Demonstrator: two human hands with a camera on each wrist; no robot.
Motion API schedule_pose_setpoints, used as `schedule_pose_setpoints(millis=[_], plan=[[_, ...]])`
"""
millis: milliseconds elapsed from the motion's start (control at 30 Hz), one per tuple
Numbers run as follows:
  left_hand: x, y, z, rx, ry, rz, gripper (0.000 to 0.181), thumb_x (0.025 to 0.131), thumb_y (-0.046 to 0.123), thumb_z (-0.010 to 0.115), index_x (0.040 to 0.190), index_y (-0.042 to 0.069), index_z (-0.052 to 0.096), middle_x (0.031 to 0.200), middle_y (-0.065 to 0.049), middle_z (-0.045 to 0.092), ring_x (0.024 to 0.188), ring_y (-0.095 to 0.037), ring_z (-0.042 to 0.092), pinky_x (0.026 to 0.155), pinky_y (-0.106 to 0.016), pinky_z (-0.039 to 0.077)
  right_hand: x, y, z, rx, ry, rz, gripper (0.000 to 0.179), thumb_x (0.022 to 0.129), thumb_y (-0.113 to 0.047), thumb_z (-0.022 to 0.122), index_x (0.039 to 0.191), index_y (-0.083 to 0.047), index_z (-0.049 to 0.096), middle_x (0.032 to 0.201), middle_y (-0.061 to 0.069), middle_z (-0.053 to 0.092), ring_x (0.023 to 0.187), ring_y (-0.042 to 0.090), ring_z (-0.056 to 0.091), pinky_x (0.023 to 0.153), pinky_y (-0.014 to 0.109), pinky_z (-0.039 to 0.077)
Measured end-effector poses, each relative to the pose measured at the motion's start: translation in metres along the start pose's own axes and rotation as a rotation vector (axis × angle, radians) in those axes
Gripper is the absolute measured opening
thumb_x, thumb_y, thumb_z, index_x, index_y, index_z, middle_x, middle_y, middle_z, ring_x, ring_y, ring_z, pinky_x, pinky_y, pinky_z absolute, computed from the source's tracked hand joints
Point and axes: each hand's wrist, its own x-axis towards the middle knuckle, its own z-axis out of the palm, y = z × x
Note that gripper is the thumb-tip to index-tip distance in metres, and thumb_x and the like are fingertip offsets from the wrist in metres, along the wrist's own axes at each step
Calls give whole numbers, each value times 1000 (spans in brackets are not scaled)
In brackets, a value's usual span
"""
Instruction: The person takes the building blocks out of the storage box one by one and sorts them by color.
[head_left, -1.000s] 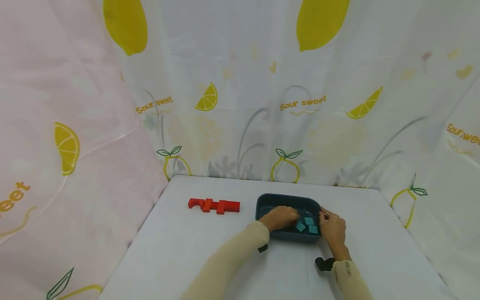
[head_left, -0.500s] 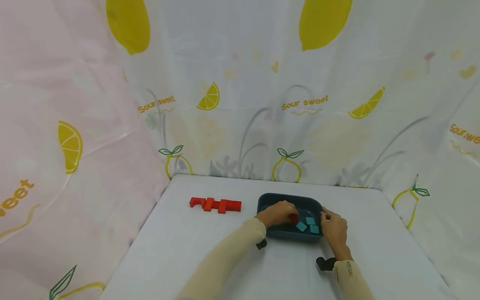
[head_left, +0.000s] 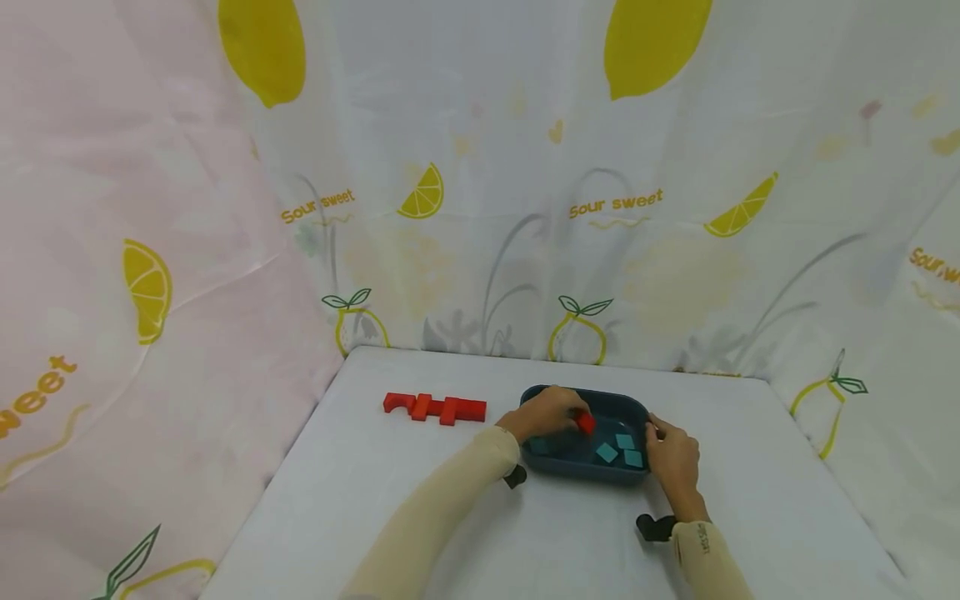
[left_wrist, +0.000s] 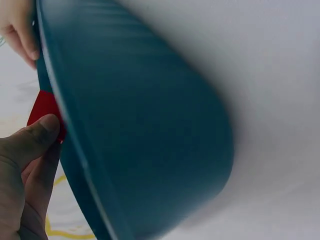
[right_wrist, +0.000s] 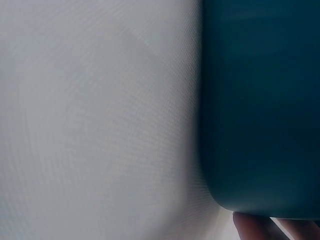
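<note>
In the head view my left hand (head_left: 546, 413) pinches a small red block (head_left: 585, 422) over the inside of a dark teal plastic box (head_left: 585, 472). The left wrist view has the thumb and fingers of that hand around the red block (left_wrist: 46, 107), just beyond the box's rim. At the box's right end, my right hand (head_left: 673, 460) grips the rim; in the right wrist view its fingers (right_wrist: 250, 227) lie against the outer wall (right_wrist: 265, 115). Several flat teal blocks (head_left: 607, 452) rest on the box's floor.
Left of the box, several red blocks (head_left: 435, 408) lie in a row on the white table (head_left: 360, 500), with an arch-shaped one at the left end. A lemon-print curtain (head_left: 480, 167) hangs behind the table and along both sides.
My left hand has lifted the red block from the box's floor and moved slightly back and to the left. My right hand has stayed on the box's right end.
</note>
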Motion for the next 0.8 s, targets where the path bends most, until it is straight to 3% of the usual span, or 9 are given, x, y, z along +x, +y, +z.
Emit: schedule_pose_setpoints(millis=[233,533,800], plan=[[-8,-16,-13,-54,81,-9,32,83,11,78,115,7,71,107,0,70,98,-8,61,89,-16,45,0,2,3,-6,0,4,34,98,-16,54,127,1,62,106,26,68,94,42,65,72,52,53],[-29,-44,-33,-149,110,-124,37,84,13,77,120,4,69,115,-4,69,103,-12,62,91,-21,48,1,2,3,-8,3,-10,33,98,-15,54,126,2,62,106,26,67,94,42,65,71,52,53],[-59,-72,-53,-208,149,-259,38,87,14,74,124,7,67,116,-4,68,106,-17,61,91,-27,50,0,0,0,2,-9,-2,34,98,-15,54,127,2,61,108,27,67,95,42,65,71,52,53]])
